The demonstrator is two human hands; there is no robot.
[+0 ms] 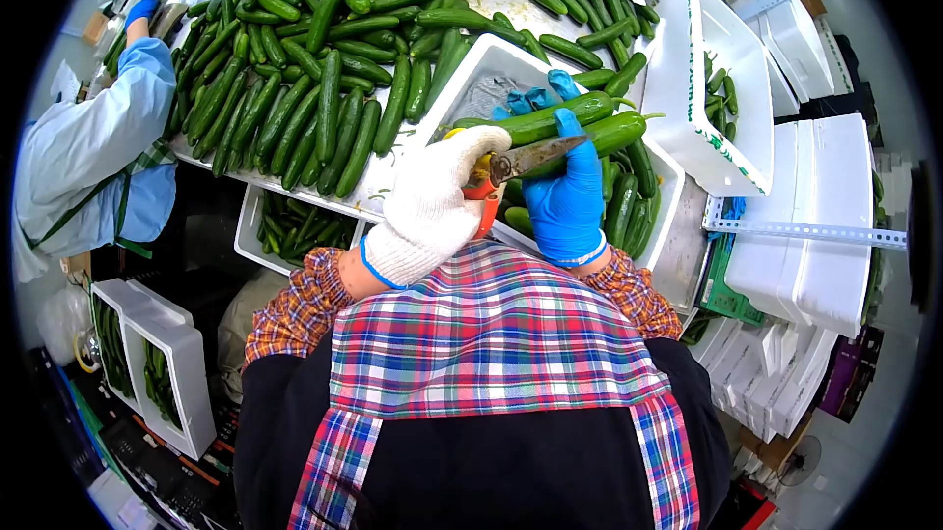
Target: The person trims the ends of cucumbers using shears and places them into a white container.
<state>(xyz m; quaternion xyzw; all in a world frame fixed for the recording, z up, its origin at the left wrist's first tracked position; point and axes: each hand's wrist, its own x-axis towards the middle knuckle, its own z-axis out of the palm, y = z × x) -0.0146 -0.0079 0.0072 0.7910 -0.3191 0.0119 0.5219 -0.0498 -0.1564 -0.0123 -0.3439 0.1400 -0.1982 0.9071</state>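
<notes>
My left hand [429, 198], in a white knit glove over a blue one, is closed round orange-handled shears [535, 159] with worn metal blades. The blades point right and lie across the cucumbers [550, 120] in my right hand. My right hand [568, 204], in a blue glove, is closed round these cucumbers from the right, their stem ends pointing right. Beneath both hands is a white foam box [670, 198] with more cucumbers inside and a grey plastic liner [486, 96] showing at its far end.
A big pile of cucumbers [334, 39] covers the table on the left and far side. At the left, a co-worker's sleeve [108, 127] and blue-gloved hand [142, 9] are in view. An upright foam box [678, 58] and stacked boxes [796, 225] stand right. Another foam box [196, 383] is lower left.
</notes>
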